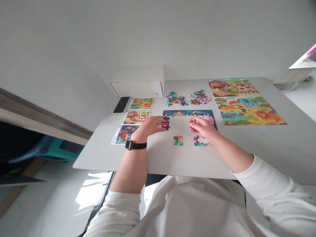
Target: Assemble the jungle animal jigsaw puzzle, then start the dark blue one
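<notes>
My left hand (pixel 153 125) rests at the left side of a partly joined jigsaw puzzle (pixel 185 113). Its thumb and fingers bracket a dark puzzle piece with a red picture (pixel 165 123). Over the puzzle's right part is my right hand (pixel 199 125), fingers curled and pressed together; anything between them is hidden. The joined pieces form a dark blue top strip and parts of both sides. Nearer to me lie a loose piece with a yellow plant (pixel 178 141) and a section with a white rabbit (pixel 200 140), partly behind my right wrist.
Two heaps of loose pieces (pixel 176 98) (pixel 199 97) lie behind the puzzle. At left are a picture sheet (pixel 137 117) and a phone (pixel 121 105), with a white box (pixel 137 89) behind. Two finished-looking pictures (pixel 249 110) lie at right on the white table (pixel 158 161).
</notes>
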The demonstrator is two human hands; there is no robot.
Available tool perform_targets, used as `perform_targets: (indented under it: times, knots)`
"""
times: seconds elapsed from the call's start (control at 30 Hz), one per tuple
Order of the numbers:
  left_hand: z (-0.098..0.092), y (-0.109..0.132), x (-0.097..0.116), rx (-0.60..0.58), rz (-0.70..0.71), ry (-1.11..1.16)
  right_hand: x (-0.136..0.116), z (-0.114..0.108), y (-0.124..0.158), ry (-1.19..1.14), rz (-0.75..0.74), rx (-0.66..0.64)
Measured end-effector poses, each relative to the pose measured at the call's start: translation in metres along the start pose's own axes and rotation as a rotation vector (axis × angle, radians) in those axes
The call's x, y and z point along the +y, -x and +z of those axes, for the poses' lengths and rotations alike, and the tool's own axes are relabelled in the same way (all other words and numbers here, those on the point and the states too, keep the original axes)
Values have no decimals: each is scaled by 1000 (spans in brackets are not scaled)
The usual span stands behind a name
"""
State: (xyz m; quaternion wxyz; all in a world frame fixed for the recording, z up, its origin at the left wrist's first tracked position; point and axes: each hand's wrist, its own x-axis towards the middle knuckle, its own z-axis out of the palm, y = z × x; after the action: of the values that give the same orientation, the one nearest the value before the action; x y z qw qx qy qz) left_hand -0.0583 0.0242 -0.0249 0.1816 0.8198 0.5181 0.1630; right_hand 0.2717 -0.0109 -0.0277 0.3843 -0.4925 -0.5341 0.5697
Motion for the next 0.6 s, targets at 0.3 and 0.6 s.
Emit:
perform_targets:
  times: [0.3, 0.6]
  knots:
    - [-2, -1, 1, -80, -38, -91, 0, 0, 0, 40, -12, 10]
    - [0, -1, -3, -61, -9, -103, -3, 0, 2, 67, -30, -8]
